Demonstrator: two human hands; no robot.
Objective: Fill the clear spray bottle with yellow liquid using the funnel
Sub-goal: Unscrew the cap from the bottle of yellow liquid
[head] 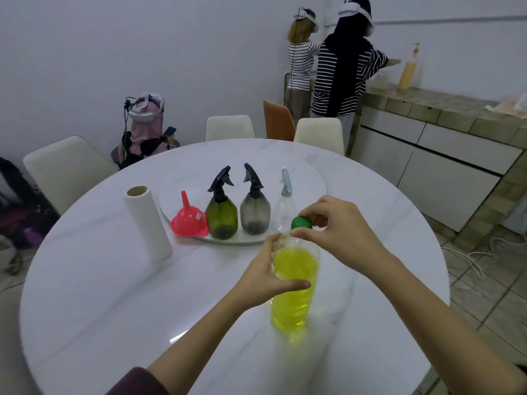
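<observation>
Bottle of yellow liquid (293, 283) upright, green cap (301, 222) topmost

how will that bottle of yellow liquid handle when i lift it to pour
Probably heavy for its size: the bottle of yellow liquid looks well over half full. Its thin, ribbed clear wall may flex under the left hand. Tall and narrow, it could tip if nudged near the green cap.

The liquid (293, 286) is yellow, the cap (301, 222) green, the funnel (189, 220) pink-red. The bench (114, 280) is white marble with grey veins.
</observation>
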